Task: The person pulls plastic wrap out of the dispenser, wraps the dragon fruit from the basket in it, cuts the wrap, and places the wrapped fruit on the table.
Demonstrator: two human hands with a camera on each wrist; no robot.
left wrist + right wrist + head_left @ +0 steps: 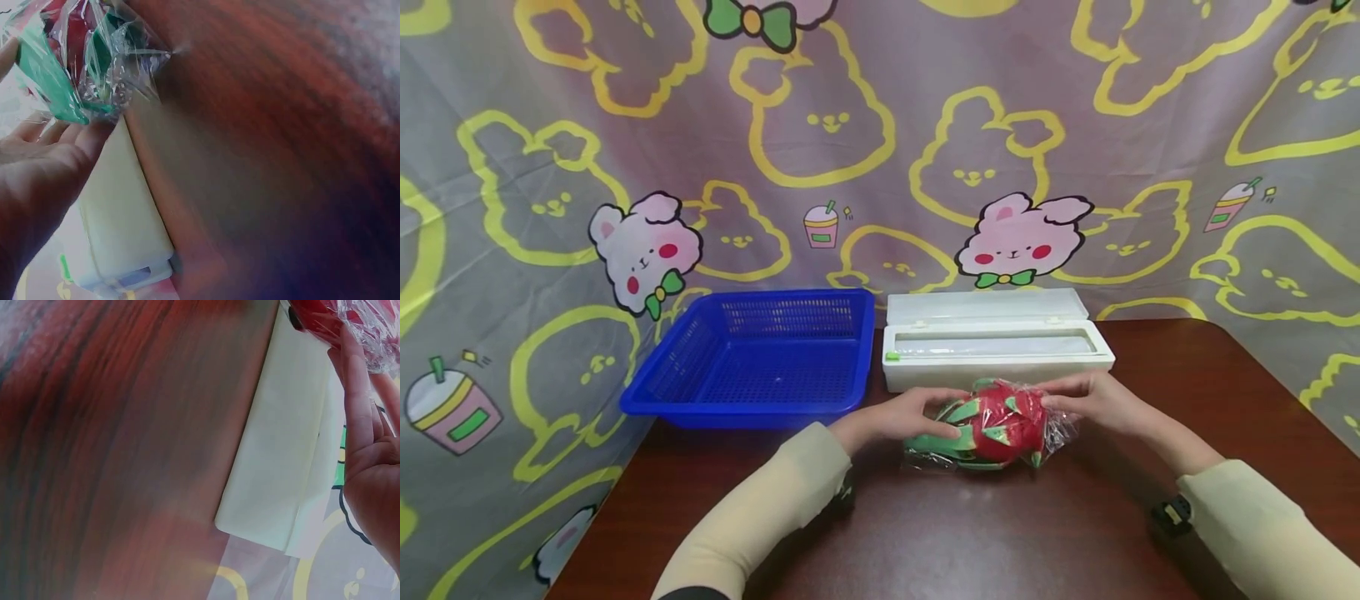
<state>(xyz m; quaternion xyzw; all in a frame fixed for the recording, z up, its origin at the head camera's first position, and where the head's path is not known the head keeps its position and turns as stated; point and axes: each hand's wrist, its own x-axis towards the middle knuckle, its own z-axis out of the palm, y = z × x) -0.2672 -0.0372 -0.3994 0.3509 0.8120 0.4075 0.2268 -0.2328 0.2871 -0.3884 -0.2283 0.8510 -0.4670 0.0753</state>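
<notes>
A red dragon fruit [1000,417] with green leafy scales lies on its side near the middle of the table, wrapped in clear cling film [1062,429]. My left hand [901,417] holds its leafy left end, thumb in front and fingers behind. At the red right end, my right hand [1101,402] grips the fruit through the crinkled film with thumb and fingers. Film stands out loosely past both ends. In the left wrist view the green tips [53,75] show through the shiny film above my palm.
Just behind the fruit stands a white cling film box [1000,373], its lid raised and a roll inside. A blue plastic basket [752,410] sits at the back left. Patterned cloth [865,108] hangs behind the brown wooden table [970,542].
</notes>
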